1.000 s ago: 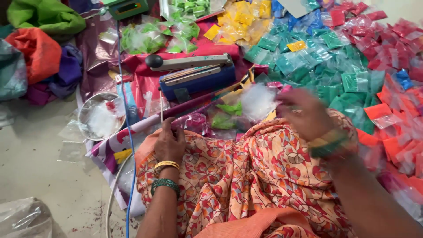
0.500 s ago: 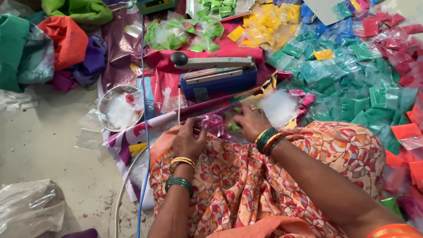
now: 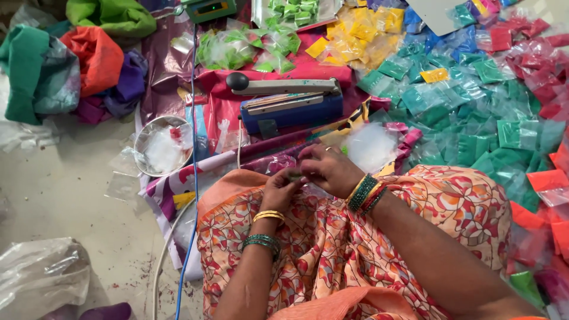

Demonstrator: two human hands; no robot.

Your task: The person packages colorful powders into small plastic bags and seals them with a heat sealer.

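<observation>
Both hands meet over the lap: left hand and right hand pinch a small green packet between fingertips; just beyond lies a clear plastic bag; further out a blue heat sealer; teal packets heaped right; a round bowl left on the floor.

A small green packet, mostly hidden, sits pinched between both hands above the patterned lap.
</observation>
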